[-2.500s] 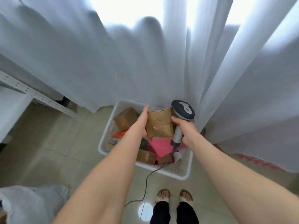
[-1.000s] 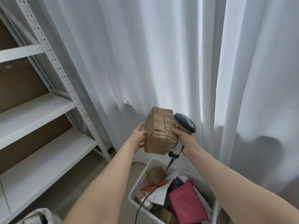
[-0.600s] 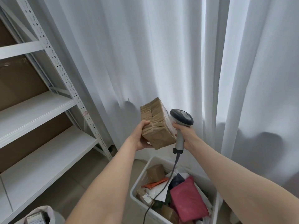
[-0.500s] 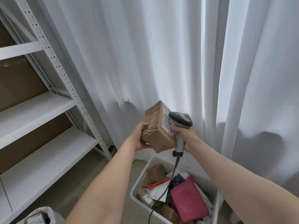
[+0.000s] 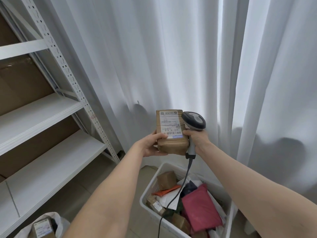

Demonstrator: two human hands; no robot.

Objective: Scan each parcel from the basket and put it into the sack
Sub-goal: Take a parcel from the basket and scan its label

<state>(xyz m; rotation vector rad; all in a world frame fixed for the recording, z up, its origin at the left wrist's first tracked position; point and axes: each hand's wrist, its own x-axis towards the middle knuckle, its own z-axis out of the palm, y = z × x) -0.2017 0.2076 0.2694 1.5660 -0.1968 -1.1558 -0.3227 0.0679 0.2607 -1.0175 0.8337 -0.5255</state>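
White basket [image 5: 151, 216] at 5 o'clock of view: small brown boxes [image 5: 166, 180], pink mailer [image 5: 200, 210], orange envelope [image 5: 166, 192], white paper inside; scanner cable [image 5: 180, 191] trails across them. White sack [image 5: 58, 220] at 7 o'clock, mouth open, labelled package [image 5: 42, 227] inside. Brown parcel [image 5: 171, 131] in air above basket, label toward camera. Left hand [image 5: 151, 145] grips parcel from its 8 o'clock, thumb on label edge. Right hand [image 5: 197, 138] at parcel's 3 o'clock, wrapped round scanner [image 5: 193, 122] handle, thumb touching parcel; scanner head at parcel's 2 o'clock.
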